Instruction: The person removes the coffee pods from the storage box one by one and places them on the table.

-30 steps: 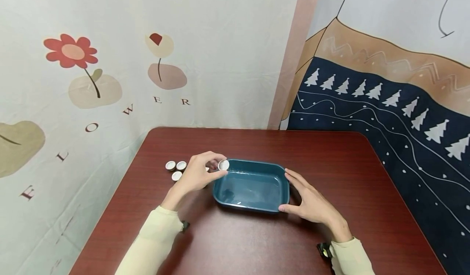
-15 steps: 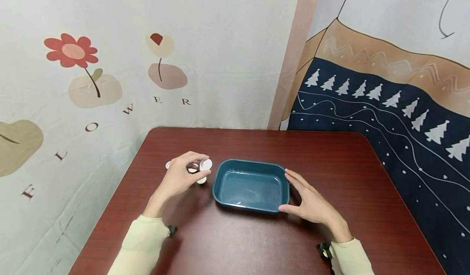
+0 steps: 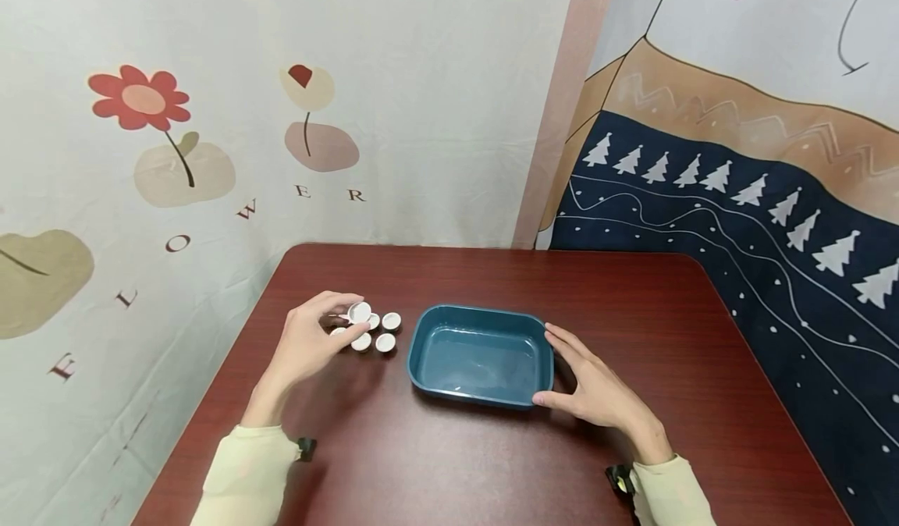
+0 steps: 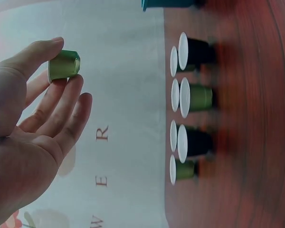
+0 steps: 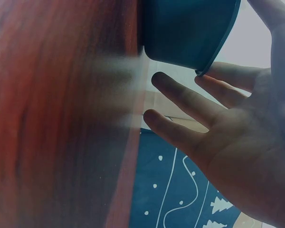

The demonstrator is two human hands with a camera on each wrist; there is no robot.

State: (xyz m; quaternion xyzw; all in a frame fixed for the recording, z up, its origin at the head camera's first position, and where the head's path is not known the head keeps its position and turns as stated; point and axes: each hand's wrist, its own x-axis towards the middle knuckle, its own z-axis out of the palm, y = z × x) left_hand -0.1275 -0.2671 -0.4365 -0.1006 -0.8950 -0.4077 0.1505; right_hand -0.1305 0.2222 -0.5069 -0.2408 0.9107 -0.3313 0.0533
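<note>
My left hand (image 3: 355, 318) pinches a small green capsule (image 4: 65, 65) with a white lid between thumb and fingertips. It holds the capsule just above a cluster of several white-lidded capsules (image 3: 385, 342) standing on the table left of a teal rectangular tray (image 3: 481, 399). In the left wrist view these capsules (image 4: 195, 97) stand in a row, some green and some dark. The tray looks empty. My right hand (image 3: 562, 370) lies with straight fingers along the tray's right side and its thumb at the front right corner. The right wrist view shows the tray's wall (image 5: 190, 33) against those fingers (image 5: 190, 102).
The dark red table (image 3: 492, 284) stands in a corner. A flower-print cloth hangs on the left wall (image 3: 211, 120) and a tree-pattern cloth on the right wall (image 3: 737, 198). Bare tabletop lies in front of and behind the tray.
My left hand has moved left from the tray's left rim back over the capsule cluster, still pinching the capsule. The right hand and the tray have stayed put.
</note>
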